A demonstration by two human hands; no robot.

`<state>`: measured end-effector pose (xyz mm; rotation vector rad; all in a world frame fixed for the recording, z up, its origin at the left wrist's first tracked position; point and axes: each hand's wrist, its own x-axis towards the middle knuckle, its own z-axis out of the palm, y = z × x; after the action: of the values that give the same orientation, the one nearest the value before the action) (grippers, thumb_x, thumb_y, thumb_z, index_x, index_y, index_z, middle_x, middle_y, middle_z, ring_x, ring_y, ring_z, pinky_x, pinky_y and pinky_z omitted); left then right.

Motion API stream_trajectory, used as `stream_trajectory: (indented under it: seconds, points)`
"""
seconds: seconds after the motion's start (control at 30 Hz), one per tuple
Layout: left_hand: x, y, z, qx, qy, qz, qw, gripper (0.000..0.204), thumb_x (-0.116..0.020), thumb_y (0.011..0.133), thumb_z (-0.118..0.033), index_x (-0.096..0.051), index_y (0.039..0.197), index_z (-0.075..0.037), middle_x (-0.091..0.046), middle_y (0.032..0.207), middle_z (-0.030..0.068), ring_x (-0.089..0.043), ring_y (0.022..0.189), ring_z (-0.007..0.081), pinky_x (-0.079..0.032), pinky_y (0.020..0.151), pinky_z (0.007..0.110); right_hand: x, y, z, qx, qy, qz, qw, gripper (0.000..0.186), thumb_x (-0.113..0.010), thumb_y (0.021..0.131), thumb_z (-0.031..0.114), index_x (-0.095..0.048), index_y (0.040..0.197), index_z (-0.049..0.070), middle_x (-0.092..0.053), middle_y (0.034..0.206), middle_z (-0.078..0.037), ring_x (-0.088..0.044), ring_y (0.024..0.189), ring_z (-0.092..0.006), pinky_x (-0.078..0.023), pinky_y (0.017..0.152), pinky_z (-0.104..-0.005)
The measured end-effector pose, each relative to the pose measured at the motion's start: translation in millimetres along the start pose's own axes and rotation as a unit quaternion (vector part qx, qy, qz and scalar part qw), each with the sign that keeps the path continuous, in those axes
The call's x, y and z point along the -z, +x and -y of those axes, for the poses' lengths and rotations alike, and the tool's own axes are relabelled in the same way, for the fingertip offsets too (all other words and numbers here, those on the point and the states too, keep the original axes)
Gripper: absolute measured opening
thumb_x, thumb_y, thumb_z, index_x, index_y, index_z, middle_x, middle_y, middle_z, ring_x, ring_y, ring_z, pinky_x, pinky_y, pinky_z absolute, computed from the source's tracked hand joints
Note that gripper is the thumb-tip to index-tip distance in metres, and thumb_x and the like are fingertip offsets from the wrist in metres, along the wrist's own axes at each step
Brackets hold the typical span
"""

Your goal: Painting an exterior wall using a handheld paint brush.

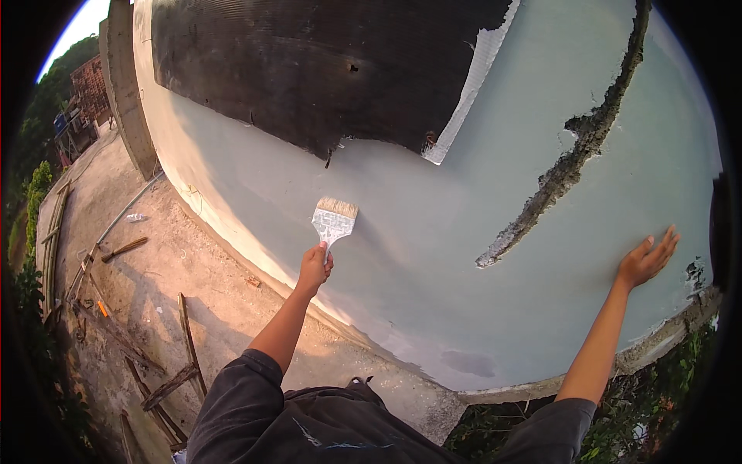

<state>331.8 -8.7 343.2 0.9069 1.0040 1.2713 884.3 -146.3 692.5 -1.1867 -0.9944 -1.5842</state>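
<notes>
A pale blue-grey plastered wall (410, 255) fills most of the view. My left hand (315, 267) grips the handle of a wide paintbrush (334, 220) with pale bristles and a white-smeared body, held upright against or just in front of the wall. My right hand (648, 255) rests on the wall at the right, fingers stretched out and nothing in it. Above the brush is a large dark opening or panel (294, 62) with a broken white edge. A long rough crack (576, 155) runs diagonally down the plaster between the dark area and my right hand.
The concrete ledge (417, 398) under me ends at lower right above dense foliage (630, 394). On the left floor (154, 240) lie wooden strips (189, 340), a pipe (124, 213) and bamboo poles (52, 247). A concrete column (124, 93) stands upper left.
</notes>
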Motion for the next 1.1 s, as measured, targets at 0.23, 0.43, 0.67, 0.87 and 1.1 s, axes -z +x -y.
stream_trajectory:
  seconds: [0.23, 0.43, 0.67, 0.87, 1.1]
  points:
    - [-31.3, 15.3, -63.0, -0.089, -0.074, 0.025, 0.993, 0.043, -0.041, 0.102, -0.043, -0.05, 0.078, -0.008, -0.041, 0.056, -0.0025, -0.035, 0.042, 0.0063, -0.025, 0.037, 0.023, -1.2, -0.2, -4.3, 0.014, 0.004, 0.001, 1.0, 0.047, -0.044, 0.1, 0.032, -0.045, 0.144, 0.015, -0.04, 0.15, -0.015, -0.037, 0.139, -0.0339, -0.027, 0.112, -0.0477]
    - [18.9, 18.3, 33.7, -0.008, 0.032, -0.041, 0.999, 0.046, -0.043, 0.102, -0.042, -0.051, 0.072, -0.008, -0.044, 0.054, -0.0005, -0.036, 0.041, 0.0071, -0.026, 0.037, 0.024, -2.3, -0.2, -1.5, 0.014, 0.008, -0.001, 1.0, 0.046, -0.044, 0.1, 0.031, -0.046, 0.143, 0.015, -0.04, 0.149, -0.015, -0.037, 0.138, -0.0338, -0.028, 0.112, -0.0474]
    - [57.8, -8.1, 70.4, 0.081, 0.027, -0.079, 0.993, 0.043, -0.043, 0.101, -0.044, -0.05, 0.075, -0.01, -0.041, 0.055, -0.0017, -0.033, 0.039, 0.0067, -0.022, 0.036, 0.023, -0.5, 0.1, -4.4, 0.022, 0.008, -0.002, 1.0, 0.045, -0.045, 0.1, 0.03, -0.046, 0.143, 0.015, -0.041, 0.149, -0.015, -0.038, 0.137, -0.0336, -0.029, 0.111, -0.0465]
    - [35.7, 32.6, -48.1, -0.077, -0.01, -0.046, 0.996, 0.043, -0.043, 0.101, -0.044, -0.049, 0.075, -0.01, -0.041, 0.055, -0.0016, -0.033, 0.04, 0.0069, -0.023, 0.035, 0.023, -1.8, -2.4, -2.4, 0.015, 0.005, -0.001, 1.0, 0.045, -0.045, 0.099, 0.027, -0.047, 0.143, 0.016, -0.041, 0.149, -0.015, -0.038, 0.137, -0.0334, -0.029, 0.111, -0.0464]
    - [89.3, 13.1, 51.6, 0.077, 0.154, -0.09, 0.981, 0.049, -0.044, 0.099, -0.041, -0.054, 0.068, -0.004, -0.049, 0.055, 0.0036, -0.041, 0.04, 0.0116, -0.03, 0.037, 0.029, -0.5, -1.4, -5.3, 0.01, -0.017, 0.001, 1.0, 0.045, -0.042, 0.101, 0.032, -0.044, 0.144, 0.017, -0.039, 0.151, -0.014, -0.037, 0.138, -0.0335, -0.028, 0.112, -0.0475]
